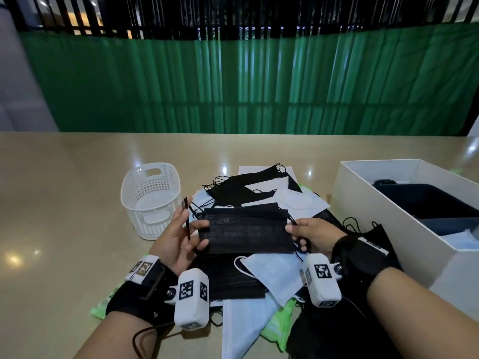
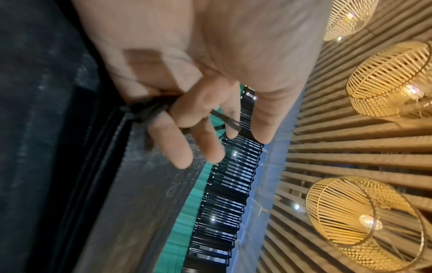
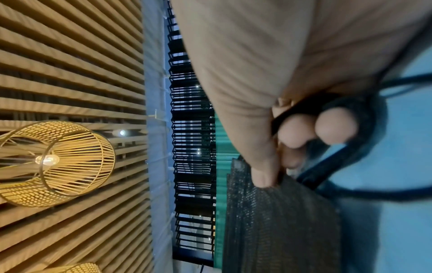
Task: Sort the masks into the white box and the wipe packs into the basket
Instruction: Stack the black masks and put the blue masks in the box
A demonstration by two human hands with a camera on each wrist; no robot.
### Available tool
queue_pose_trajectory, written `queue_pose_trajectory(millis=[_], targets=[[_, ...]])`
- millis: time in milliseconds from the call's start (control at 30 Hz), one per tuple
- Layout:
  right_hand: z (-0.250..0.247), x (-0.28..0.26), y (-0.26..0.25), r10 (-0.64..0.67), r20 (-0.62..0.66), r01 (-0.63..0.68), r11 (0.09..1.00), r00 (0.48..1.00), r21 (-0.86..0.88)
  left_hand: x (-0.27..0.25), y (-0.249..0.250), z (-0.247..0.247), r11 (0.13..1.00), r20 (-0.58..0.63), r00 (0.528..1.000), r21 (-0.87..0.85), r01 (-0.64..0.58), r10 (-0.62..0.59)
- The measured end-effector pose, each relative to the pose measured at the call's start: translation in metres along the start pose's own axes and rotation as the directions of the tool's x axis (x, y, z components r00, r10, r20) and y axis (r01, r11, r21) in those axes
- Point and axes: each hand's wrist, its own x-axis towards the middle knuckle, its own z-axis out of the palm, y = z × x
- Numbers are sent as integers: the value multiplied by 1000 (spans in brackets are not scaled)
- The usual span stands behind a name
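Both hands hold a stack of black masks (image 1: 246, 230) above the pile in the middle of the table. My left hand (image 1: 181, 235) grips the stack's left edge, with an ear loop stretched across its fingers (image 2: 177, 118). My right hand (image 1: 308, 233) pinches the right edge between thumb and fingers (image 3: 294, 133). In the right wrist view the black masks (image 3: 280, 221) hang under the thumb. Below lie more black masks (image 1: 233, 278), pale blue masks (image 1: 272, 273) and green wipe packs (image 1: 278, 325). The white basket (image 1: 150, 200) stands to the left, the white box (image 1: 383, 211) to the right.
More black and white masks (image 1: 259, 187) lie behind the held stack. A dark insert (image 1: 427, 200) sits inside the white box, with a pale blue mask (image 1: 461, 240) at its near end. Another green wipe pack (image 1: 99, 309) shows under my left wrist.
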Motion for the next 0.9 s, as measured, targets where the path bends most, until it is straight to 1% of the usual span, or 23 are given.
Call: queue_pose_trajectory(millis=[100, 167, 200, 300, 367, 433, 500, 533, 567, 700, 833, 900], targets=[[-2, -3, -2, -9, 3, 9, 999, 1000, 37, 2, -4, 0, 999, -70, 997, 30, 18, -16], [-4, -2, -2, -13, -4, 13, 988, 1000, 154, 3, -7, 1, 998, -81, 996, 53, 23, -19], [-5, -2, -3, -11, -20, 14, 983, 1000, 182, 4, -8, 2, 998, -80, 997, 64, 26, -21], [-7, -1, -2, -3, -54, 12, 987, 999, 160, 4, -12, 1, 996, -89, 996, 85, 14, -7], [-8, -1, 0, -13, -34, 20, 981, 999, 194, 5, -14, 1, 997, -97, 995, 83, 3, 5], [-10, 1, 3, -23, 3, 21, 952, 1000, 306, 4, -15, 1, 995, -108, 994, 101, -5, 16], [-11, 3, 6, -11, 5, 8, 895, 1000, 447, 4, -16, 2, 992, -117, 993, 126, -3, 18], [-11, 5, 7, -14, -7, 15, 880, 1000, 475, 3, -16, 2, 991, -117, 993, 132, -4, 20], [-12, 7, 9, -14, -27, 25, 878, 1000, 479, 3, -17, 2, 991, -116, 993, 133, -7, 23], [-9, 1, 3, -53, -43, 65, 920, 998, 388, 3, -17, 4, 995, -126, 991, 101, -18, 31], [1, -7, -7, -73, -84, 97, 939, 994, 330, 3, -11, 3, 997, -156, 988, 72, 20, -8], [8, -13, -17, -109, -79, 129, 940, 991, 315, 4, -3, 3, 998, -178, 984, 50, 29, -20]])
